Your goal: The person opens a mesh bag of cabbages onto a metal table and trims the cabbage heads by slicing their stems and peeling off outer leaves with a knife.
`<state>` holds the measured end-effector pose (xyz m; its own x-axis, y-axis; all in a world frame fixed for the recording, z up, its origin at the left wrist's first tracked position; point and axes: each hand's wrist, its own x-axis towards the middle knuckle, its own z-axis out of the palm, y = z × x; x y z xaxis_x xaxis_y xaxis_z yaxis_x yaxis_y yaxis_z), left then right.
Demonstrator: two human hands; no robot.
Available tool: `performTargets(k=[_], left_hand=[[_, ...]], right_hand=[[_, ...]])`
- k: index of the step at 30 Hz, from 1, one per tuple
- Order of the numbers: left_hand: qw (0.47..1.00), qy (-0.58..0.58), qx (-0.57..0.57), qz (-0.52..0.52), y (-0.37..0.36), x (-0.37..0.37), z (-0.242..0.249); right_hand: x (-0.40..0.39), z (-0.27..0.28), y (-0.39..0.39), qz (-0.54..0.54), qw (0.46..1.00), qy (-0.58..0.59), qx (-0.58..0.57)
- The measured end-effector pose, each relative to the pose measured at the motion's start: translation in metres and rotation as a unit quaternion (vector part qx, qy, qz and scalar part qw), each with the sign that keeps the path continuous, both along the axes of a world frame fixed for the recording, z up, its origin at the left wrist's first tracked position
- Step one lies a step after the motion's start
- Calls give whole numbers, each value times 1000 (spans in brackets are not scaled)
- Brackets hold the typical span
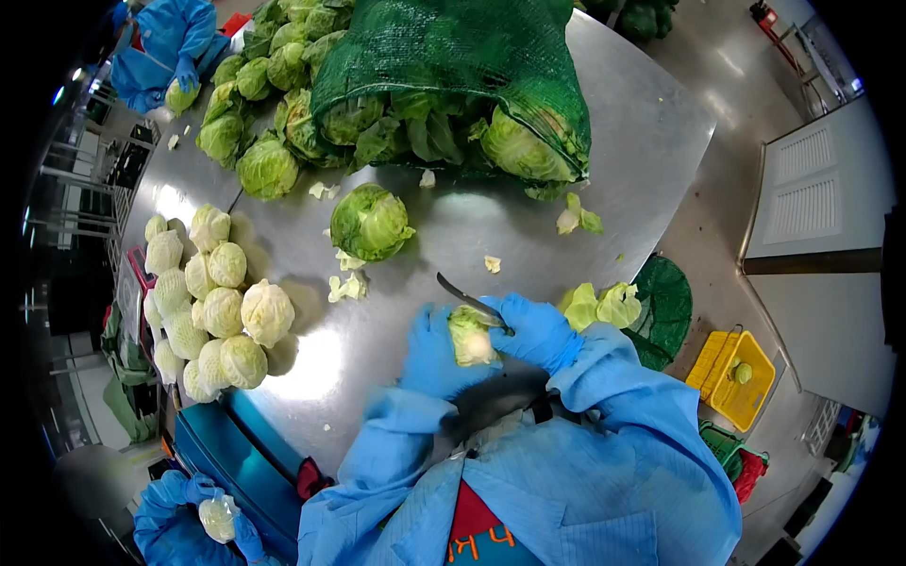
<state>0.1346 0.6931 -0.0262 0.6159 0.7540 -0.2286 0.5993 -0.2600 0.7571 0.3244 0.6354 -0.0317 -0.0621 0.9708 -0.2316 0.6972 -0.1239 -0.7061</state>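
Observation:
My left hand [432,354], in a blue glove, is closed around the side of a small trimmed cabbage [472,340] whose pale cut base faces me. In my gloved right hand [538,332] is a knife [464,295] with a dark curved blade. The blade lies across the far side of this cabbage, and the right fingers also touch it. Beyond them, a whole green cabbage [369,223] sits on the metal table [651,141]. Loose outer leaves [604,305] lie beside my right forearm.
A green mesh sack [453,57] of cabbages lies open at the back, near heaped cabbages [267,168]. Several pale trimmed cabbages [223,311] stand at left. A yellow crate [731,377] is on the floor at right. Two co-workers in blue [165,52] handle cabbages at the left.

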Motion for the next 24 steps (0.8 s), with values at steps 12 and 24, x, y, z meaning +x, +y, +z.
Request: performTargets(k=[12,24], left_hand=[[988,-108,-94,-66,20,-31,-10],[975,-198,-94,-36,5,-73,-25]], right_hand=[[-19,-63,-11,-230,931,274,77],[51,-12,-12,-314,942,-22,117]])
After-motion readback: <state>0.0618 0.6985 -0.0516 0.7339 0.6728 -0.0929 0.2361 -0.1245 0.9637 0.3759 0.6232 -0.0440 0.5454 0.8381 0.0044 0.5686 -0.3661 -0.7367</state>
